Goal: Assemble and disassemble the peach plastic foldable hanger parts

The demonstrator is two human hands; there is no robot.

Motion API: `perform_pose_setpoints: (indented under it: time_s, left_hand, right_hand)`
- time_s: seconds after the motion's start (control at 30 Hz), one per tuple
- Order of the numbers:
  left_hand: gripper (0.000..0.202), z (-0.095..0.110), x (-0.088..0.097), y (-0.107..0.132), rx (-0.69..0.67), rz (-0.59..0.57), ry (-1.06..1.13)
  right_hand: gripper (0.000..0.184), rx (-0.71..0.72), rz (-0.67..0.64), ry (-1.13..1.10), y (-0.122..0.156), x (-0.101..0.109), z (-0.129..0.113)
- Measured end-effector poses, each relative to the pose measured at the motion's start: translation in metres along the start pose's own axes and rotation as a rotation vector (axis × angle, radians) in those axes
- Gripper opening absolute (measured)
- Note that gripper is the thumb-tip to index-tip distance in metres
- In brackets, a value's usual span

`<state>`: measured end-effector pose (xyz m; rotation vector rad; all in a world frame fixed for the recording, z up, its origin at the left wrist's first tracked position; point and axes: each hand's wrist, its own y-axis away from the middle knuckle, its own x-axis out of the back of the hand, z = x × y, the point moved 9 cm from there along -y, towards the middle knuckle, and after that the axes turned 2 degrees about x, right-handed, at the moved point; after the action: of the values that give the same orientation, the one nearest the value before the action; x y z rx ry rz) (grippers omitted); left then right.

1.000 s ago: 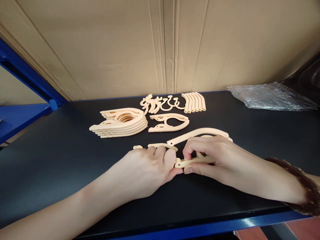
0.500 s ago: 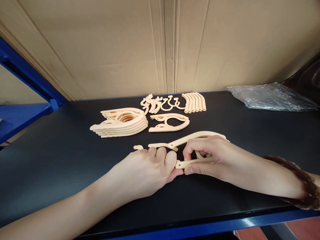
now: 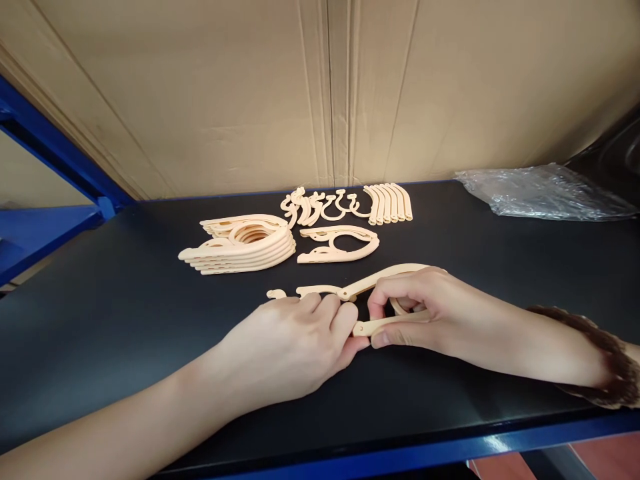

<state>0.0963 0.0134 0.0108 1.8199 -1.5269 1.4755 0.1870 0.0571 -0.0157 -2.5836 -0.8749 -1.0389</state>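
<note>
Both my hands work on one cream plastic hanger part [image 3: 380, 278] lying on the black table [image 3: 115, 320]. My left hand [image 3: 295, 343] is closed, its fingers curled over the part's left end and its thumb tip pressed to a joint. My right hand [image 3: 425, 313] is closed too, pinching the lower arm of the same part between thumb and fingers. A small hook end [image 3: 276, 293] sticks out to the left of my left hand. The middle of the part is hidden under my fingers.
Behind my hands lie a stack of cream hanger bodies [image 3: 240, 245], a single hanger body [image 3: 340, 244], a row of hooks [image 3: 320, 207] and a row of curved strips [image 3: 390, 203]. Crumpled clear plastic [image 3: 540, 193] sits at the back right. Cardboard [image 3: 320, 93] forms the back wall.
My right hand has pressed the curved upper arm down and leftward, so less of it shows beyond my knuckles. My left hand has barely moved.
</note>
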Motion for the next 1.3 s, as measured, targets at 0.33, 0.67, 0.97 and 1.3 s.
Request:
perform_pose_setpoints:
  time_s: [0.33, 0.67, 0.97, 1.3]
  left_hand:
    - [0.033, -0.007, -0.015, 0.003, 0.085, -0.084, 0.163]
    - [0.012, -0.017, -0.009, 0.003, 0.094, -0.073, 0.402]
    - [0.014, -0.018, -0.004, 0.001, 0.058, -0.081, 0.461]
    - [0.023, -0.036, 0.009, 0.0, 0.092, 0.028, 0.272]
  right_hand:
    - [0.013, 0.076, 0.026, 0.136, 0.0, 0.002, -0.009]
    - [0.012, 0.285, 0.121, 0.359, 0.006, 0.011, -0.026]
    - [0.044, 0.369, 0.198, 0.683, 0.011, 0.02, -0.034]
    - [0.046, 0.278, 0.257, 0.786, 0.01, 0.04, -0.021]
